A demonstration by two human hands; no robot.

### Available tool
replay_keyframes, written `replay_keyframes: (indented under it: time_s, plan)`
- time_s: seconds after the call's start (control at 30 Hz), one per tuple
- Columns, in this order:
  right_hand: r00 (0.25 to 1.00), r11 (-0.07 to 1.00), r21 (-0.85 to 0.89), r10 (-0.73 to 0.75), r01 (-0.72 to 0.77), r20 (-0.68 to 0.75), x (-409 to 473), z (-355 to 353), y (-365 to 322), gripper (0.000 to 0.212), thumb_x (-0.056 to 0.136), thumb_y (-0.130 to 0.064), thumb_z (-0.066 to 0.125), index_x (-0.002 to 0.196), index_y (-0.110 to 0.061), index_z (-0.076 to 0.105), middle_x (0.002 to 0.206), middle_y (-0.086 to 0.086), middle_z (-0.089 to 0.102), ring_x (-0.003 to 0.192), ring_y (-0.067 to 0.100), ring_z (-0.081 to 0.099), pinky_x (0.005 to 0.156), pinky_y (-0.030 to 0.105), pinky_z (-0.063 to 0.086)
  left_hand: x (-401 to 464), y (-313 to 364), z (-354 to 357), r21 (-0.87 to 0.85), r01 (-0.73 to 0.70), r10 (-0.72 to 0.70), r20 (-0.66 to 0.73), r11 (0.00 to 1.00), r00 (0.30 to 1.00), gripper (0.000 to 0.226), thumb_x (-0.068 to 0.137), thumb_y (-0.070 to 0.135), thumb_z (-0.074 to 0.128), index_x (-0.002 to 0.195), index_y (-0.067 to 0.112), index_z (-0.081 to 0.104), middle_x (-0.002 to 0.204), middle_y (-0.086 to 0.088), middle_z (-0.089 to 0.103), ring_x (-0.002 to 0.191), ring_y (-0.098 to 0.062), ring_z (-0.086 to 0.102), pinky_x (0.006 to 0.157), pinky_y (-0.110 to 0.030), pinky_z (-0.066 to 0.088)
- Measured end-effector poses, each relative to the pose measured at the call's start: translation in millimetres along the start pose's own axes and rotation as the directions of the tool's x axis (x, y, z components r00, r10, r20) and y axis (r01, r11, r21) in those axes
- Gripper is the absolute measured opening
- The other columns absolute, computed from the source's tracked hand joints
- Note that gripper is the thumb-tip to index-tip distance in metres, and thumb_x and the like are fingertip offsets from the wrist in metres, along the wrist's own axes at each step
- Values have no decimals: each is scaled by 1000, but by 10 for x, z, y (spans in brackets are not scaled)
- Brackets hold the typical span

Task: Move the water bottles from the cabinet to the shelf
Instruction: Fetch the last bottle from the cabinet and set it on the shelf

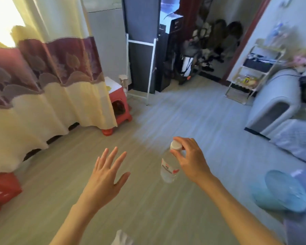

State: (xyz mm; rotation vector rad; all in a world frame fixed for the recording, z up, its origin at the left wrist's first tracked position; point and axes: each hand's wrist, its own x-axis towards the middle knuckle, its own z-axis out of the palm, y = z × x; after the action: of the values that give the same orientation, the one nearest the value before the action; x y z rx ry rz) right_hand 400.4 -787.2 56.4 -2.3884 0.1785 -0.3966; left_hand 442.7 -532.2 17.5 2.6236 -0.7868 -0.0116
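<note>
A clear water bottle (168, 167) with a white cap and a red-and-white label hangs above the wooden floor. My right hand (191, 158) pinches it at the neck, just under the cap. My left hand (106, 172) is held out beside it, fingers spread and straight, touching nothing. A white wire shelf (254, 71) with a few items on its tiers stands at the right, against the wall by the doorway. No cabinet shows in this view.
A curtain (48, 75) hangs at the left with a red stool (119, 105) behind its edge. A dark panel with a white frame (141, 68) stands ahead. A grey sofa (279, 106) and a blue fan (283, 190) sit at the right.
</note>
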Motion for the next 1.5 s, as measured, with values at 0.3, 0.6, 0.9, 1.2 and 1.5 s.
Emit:
replay_keyframes:
  time_s: [0.3,0.6,0.9,1.2,1.5]
  plan:
    - [938,969,-5,238,-247,-252,754,-826,1446,34,84,-11,62,117,-8,56,98,-4,47,95,19,52,85,25,38,2067,893,879,-61,-289,295,143,955,945,74,80,69,11,140,28,25,150,-7,22,138,-23,3,108,-39,10]
    - [861,928,-3,344,-372,-374,2076,-1764,2680,34,87,-13,57,121,-15,53,106,1,49,94,11,49,79,7,34,4584,1722,1226,-54,-471,474,134,880,870,77,78,72,6,140,29,24,150,-7,22,137,-22,3,106,-41,9]
    - [802,901,-11,380,-433,-462,3396,-2573,4085,31,83,-7,61,115,-8,57,96,-4,50,95,17,50,81,12,30,6328,2668,2016,-58,-539,538,218,840,814,76,77,71,5,141,31,19,151,-5,20,137,-23,0,106,-39,6]
    - [840,913,-65,341,-403,-423,4784,-3703,5684,31,83,-8,62,114,-7,58,85,-19,42,88,12,46,76,10,27,8451,3971,2530,-30,-553,547,201,833,813,72,81,67,11,140,29,22,150,-8,24,139,-27,7,108,-41,8]
    - [827,903,-38,376,-429,-418,6245,-4427,7105,32,77,-8,61,109,-1,60,97,9,61,91,23,52,81,12,30,10229,4683,3195,-79,-516,518,242,853,820,76,78,72,6,140,30,23,149,-7,24,137,-23,4,107,-38,8]
